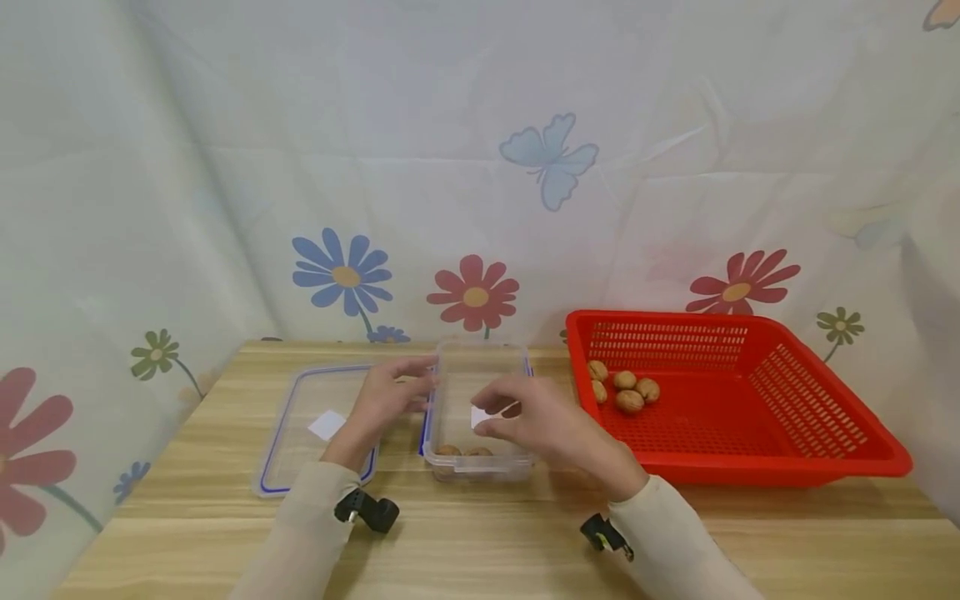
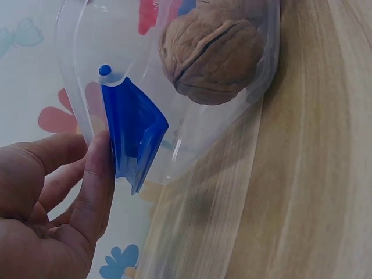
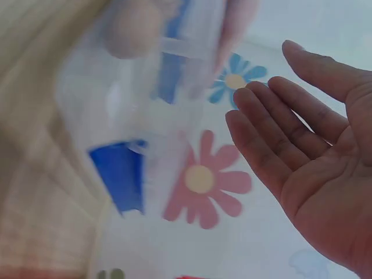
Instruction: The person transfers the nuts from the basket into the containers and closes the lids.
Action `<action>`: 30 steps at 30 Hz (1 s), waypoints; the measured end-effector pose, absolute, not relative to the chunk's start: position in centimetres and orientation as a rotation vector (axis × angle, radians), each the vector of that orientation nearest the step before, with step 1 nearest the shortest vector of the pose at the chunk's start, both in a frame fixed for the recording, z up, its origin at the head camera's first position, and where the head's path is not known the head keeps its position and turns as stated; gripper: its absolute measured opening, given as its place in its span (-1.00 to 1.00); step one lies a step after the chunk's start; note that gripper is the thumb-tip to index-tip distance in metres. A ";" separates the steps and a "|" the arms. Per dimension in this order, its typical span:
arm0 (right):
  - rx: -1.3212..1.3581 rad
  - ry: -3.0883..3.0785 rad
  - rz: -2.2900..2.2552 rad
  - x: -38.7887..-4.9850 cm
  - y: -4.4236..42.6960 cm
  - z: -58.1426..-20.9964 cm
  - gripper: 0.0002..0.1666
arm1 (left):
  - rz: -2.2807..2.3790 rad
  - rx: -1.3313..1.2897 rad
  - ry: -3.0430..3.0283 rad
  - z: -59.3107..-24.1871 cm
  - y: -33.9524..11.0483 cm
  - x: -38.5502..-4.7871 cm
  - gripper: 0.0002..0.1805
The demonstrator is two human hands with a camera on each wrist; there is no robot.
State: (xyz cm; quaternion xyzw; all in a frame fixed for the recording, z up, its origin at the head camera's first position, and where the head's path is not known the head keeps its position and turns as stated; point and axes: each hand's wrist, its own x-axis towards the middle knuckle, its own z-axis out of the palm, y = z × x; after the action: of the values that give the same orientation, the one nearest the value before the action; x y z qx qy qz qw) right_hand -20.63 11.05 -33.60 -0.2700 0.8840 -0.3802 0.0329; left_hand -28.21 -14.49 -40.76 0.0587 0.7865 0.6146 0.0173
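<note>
The clear container stood upright on the tabletop between the two hands, its mouth uncovered, with walnuts lying at its near end and a white square showing farther in. The left hand was at the container's left side, its fingers loosely bent against the wall and rim, just beside a blue latch that hung unfastened. That grip was loose, the fingers touching the plastic without wrapping round it.

The right hand was poised above the container's right part with nothing in its grip; thumb and fingers stood apart (the right wrist view showed the bare palm plainly, though the container was blurred there).

To the left, partly behind the left forearm, a clear lid with a blue seal lay flat, bearing a white square of its own. To the right sat a red basket with slotted sides, five walnuts gathered toward its left end. A pale cloth printed with flowers and a butterfly hung behind everything.
</note>
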 end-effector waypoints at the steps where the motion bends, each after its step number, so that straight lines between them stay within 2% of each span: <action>1: -0.839 2.730 -1.182 -20.5 11.3 -33.2 -0.65 | 1.908 0.184 2.447 -40.8 -14.5 -28.2 -0.55; 11: -0.889 2.867 -1.234 -19.6 14.7 -28.6 -0.55 | 1.899 0.172 2.463 -41.0 -14.2 -28.3 -0.55; 21: -0.958 2.978 -1.096 -20.2 19.1 -23.9 -0.54 | 1.899 0.174 2.476 -40.8 -14.2 -28.2 -0.55; 30: -0.737 2.951 -1.076 -23.2 23.6 -23.4 -0.45 | 1.897 0.138 2.500 -40.8 -14.1 -28.1 -0.56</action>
State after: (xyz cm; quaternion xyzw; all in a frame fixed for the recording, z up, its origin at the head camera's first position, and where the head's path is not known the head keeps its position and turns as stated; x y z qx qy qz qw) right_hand -23.20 23.60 -23.43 -0.2282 0.9138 -0.3333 -0.0425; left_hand -28.15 -14.09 -40.80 0.0438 0.7958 0.6039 0.0001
